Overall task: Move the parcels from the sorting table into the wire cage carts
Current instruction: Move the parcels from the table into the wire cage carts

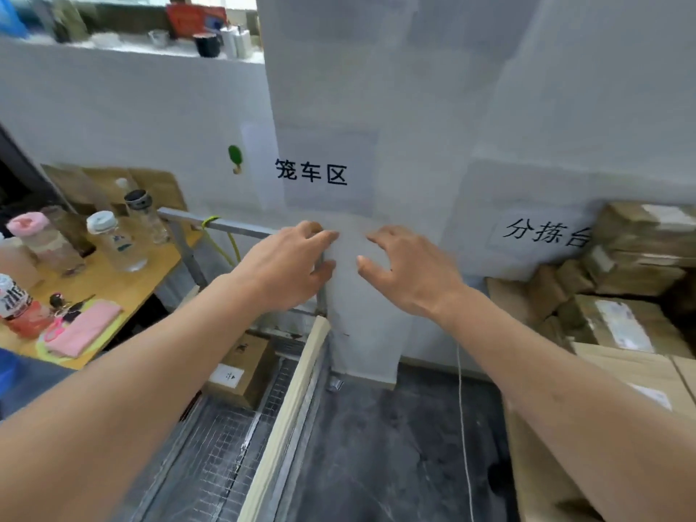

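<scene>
Our left hand (288, 267) and right hand (408, 269) hang empty, fingers loosely spread, before the white pillar (361, 145). One parcel (244, 365) lies in the wire cage cart (226, 442), its near end hidden by our forearm. The other parcels (621, 295) are piled at right, cut off by the frame edge.

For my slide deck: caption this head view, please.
Both empty hands, left hand and right hand, hover above the wire cage cart holding one parcel.

Brown cardboard parcels (636, 254), matt grey metal cage cart (226, 446), pale wooden desk (113, 284), clear plastic bottles (116, 239)
</scene>
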A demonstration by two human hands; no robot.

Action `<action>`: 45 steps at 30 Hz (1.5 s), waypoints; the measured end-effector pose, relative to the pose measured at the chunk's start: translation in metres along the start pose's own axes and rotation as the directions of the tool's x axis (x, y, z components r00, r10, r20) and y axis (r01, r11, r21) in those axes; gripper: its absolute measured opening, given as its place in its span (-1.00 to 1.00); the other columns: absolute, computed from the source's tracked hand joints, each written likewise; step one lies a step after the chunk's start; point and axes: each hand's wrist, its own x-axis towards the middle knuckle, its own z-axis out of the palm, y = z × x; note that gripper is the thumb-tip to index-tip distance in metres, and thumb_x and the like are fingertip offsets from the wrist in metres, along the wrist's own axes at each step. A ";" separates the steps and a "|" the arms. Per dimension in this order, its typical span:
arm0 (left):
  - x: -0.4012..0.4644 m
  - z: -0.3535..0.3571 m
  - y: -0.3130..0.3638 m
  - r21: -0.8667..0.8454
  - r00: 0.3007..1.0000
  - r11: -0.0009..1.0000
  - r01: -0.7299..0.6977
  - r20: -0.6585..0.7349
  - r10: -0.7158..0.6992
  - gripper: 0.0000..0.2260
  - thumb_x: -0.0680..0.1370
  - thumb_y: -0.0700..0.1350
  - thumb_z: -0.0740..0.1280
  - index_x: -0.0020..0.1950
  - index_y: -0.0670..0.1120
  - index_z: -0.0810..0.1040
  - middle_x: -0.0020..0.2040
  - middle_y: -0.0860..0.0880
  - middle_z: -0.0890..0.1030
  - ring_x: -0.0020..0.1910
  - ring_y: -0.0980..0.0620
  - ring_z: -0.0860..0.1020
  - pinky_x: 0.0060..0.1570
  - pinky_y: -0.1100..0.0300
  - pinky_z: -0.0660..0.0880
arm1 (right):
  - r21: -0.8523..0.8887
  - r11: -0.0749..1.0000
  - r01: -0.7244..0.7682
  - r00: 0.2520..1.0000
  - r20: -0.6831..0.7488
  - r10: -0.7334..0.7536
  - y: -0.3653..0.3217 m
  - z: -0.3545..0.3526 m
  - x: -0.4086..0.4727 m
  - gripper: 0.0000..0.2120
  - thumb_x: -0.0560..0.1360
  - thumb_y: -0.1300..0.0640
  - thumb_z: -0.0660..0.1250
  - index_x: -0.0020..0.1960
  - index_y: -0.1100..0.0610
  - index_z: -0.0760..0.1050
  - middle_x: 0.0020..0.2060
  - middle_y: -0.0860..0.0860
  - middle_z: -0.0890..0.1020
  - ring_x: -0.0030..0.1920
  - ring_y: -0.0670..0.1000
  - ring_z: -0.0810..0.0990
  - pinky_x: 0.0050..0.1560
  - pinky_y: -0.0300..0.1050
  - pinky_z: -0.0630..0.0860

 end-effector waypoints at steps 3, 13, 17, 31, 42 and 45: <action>0.008 -0.009 0.027 -0.031 0.994 0.993 -0.111 -0.012 0.111 -0.51 0.69 0.14 0.18 0.61 0.07 0.26 0.50 0.02 0.37 0.32 -0.10 0.49 0.21 -0.05 0.51 | -0.012 0.994 -0.105 0.993 -0.051 0.104 0.009 -0.020 -0.034 -0.44 0.64 -0.25 0.16 0.53 0.02 0.41 0.47 0.02 0.44 0.43 0.13 0.45 0.33 0.13 0.46; 0.003 -0.019 0.119 -0.131 0.863 0.855 -0.501 -0.012 0.504 -0.51 0.65 0.21 0.16 0.54 0.05 0.39 0.47 0.05 0.40 0.37 -0.10 0.46 0.31 -0.05 0.46 | 0.004 0.886 -0.465 0.856 -0.254 0.450 0.015 -0.059 -0.174 -0.38 0.62 -0.33 0.13 0.56 -0.03 0.36 0.56 -0.01 0.36 0.51 0.08 0.37 0.43 0.10 0.36; -0.020 -0.017 0.169 -0.199 0.780 0.763 -0.615 -0.011 0.626 -0.52 0.65 0.17 0.20 0.51 -0.01 0.44 0.41 -0.01 0.46 0.32 -0.11 0.49 0.26 0.12 0.36 | 0.021 0.823 -0.567 0.777 -0.318 0.543 0.015 -0.065 -0.239 -0.37 0.62 -0.34 0.12 0.56 0.00 0.39 0.56 -0.01 0.37 0.52 0.05 0.37 0.46 0.08 0.37; -0.160 -0.011 0.382 -0.186 0.507 0.497 -0.847 -0.006 0.862 -0.52 0.67 0.21 0.17 0.57 0.11 0.34 0.51 0.10 0.37 0.42 0.01 0.43 0.32 0.03 0.48 | 0.133 0.587 -0.798 0.488 -0.428 0.761 0.032 -0.085 -0.500 -0.38 0.61 -0.37 0.06 0.54 -0.08 0.40 0.57 -0.08 0.35 0.52 0.02 0.35 0.39 0.14 0.45; -0.311 0.028 0.555 -0.248 0.450 0.445 -0.860 0.037 0.892 -0.54 0.68 0.20 0.16 0.57 0.13 0.33 0.50 0.10 0.34 0.36 0.00 0.45 0.21 0.07 0.51 | 0.203 0.483 -0.852 0.384 -0.383 0.840 0.071 -0.078 -0.735 -0.43 0.64 -0.31 0.10 0.52 -0.06 0.43 0.54 -0.04 0.39 0.50 0.05 0.39 0.39 0.13 0.44; -0.334 0.041 0.590 -0.223 0.421 0.420 -0.880 0.042 0.906 -0.56 0.68 0.19 0.17 0.54 0.11 0.36 0.49 0.09 0.37 0.30 -0.01 0.50 0.12 0.14 0.45 | 0.231 0.445 -0.865 0.345 -0.368 0.863 0.083 -0.078 -0.776 -0.46 0.65 -0.27 0.12 0.53 -0.06 0.43 0.55 -0.06 0.38 0.51 0.03 0.37 0.40 0.08 0.42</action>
